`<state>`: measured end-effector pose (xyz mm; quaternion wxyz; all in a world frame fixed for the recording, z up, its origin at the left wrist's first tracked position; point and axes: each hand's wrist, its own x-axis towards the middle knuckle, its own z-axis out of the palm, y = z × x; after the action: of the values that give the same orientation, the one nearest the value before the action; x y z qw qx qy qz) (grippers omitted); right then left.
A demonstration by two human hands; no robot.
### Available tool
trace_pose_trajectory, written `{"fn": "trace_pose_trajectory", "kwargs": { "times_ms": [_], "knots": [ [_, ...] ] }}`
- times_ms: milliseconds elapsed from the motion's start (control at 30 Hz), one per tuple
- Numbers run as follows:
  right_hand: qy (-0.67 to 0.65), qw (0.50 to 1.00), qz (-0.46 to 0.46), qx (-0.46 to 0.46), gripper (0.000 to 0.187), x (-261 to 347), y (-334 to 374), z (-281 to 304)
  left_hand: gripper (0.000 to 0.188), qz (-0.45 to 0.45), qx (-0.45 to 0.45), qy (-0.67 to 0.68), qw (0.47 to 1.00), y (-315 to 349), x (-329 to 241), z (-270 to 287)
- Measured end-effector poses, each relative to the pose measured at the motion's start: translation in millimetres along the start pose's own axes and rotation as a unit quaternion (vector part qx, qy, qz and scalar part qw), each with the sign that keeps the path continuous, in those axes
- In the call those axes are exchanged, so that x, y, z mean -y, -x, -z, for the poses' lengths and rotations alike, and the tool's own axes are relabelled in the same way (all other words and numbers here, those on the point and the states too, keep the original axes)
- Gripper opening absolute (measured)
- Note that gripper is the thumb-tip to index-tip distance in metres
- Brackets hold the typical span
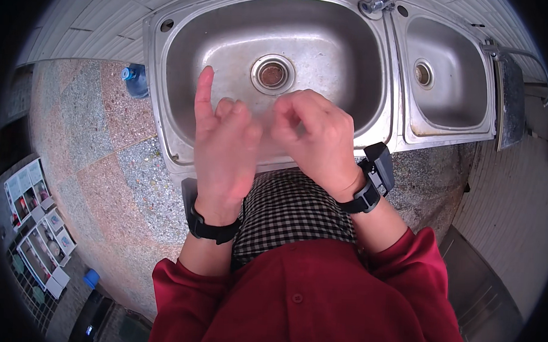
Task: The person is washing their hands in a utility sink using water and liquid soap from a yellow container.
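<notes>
My left hand [225, 150] is over the near left part of a large steel sink basin [231, 22]. One finger points straight up and the others are curled in; part of the hand looks smeared. Close by on the right, my right hand [315, 133] has its fingers bent round into a pinch. Between the two hands lies a faint pale haze, and I cannot make out whether they hold something thin and see-through. Beyond them is the round drain [272, 75] of the basin.
A smaller steel basin [452, 75] adjoins on the right, with a tap [379, 3] between the basins at the back. A curved pipe [533, 57] bends at far right. A blue-capped clear bottle [136, 80] stands left of the sink. White boxes [41, 246] sit at lower left.
</notes>
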<state>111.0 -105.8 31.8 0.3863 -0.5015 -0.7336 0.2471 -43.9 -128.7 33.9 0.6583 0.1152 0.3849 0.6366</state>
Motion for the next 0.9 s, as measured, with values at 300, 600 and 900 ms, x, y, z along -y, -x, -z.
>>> {"fn": "trace_pose_trajectory", "kwargs": {
  "times_ms": [300, 600, 900],
  "knots": [
    [-0.056, 0.998, 0.031, 0.010, 0.009, 16.9, 8.5, 4.2, 0.073, -0.038, 0.033, -0.039, 0.998, 1.4, -2.7, 2.9],
    [0.069, 0.992, 0.086, 0.056, 0.016, 19.4, 5.8, 5.8, 0.058, -0.057, -0.017, -0.144, 0.988, 10.9, 4.7, -13.9],
    [-0.178, 0.953, -0.220, 0.112, 0.024, -10.8, 1.1, 29.9, 0.034, 0.044, 0.047, 0.123, 0.990, 4.4, -7.7, 9.9]
  ]
}}
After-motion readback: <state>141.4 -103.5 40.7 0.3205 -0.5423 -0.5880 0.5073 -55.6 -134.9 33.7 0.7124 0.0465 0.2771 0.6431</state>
